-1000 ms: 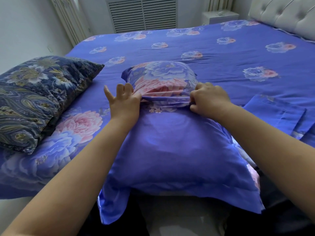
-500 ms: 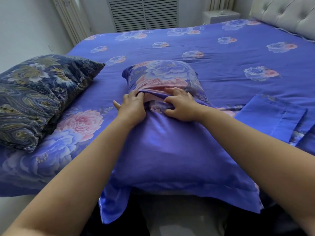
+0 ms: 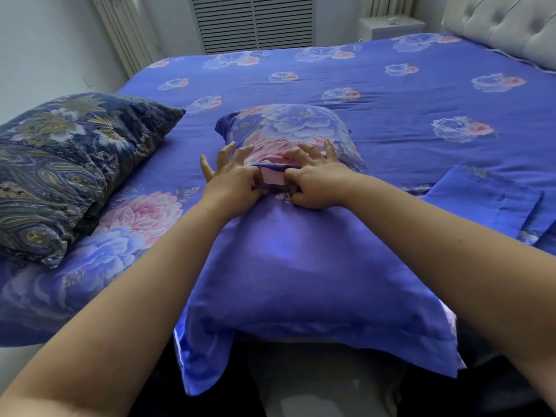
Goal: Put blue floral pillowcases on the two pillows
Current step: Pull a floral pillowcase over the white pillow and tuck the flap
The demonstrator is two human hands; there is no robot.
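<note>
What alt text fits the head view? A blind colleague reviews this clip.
Both hands, left hand and right hand, pinch the opening of a blue floral pillowcase over a pillow on a blue floral bed. A dark paisley pillow lies to the left.

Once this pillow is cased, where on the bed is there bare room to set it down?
Widest bare stretch: the bedspread beyond the pillow, up to the headboard. Narrower strip between the pillow and the dark paisley pillow. Crowded: the folded blue pillowcase at right, and the near edge, under both hands.
</note>
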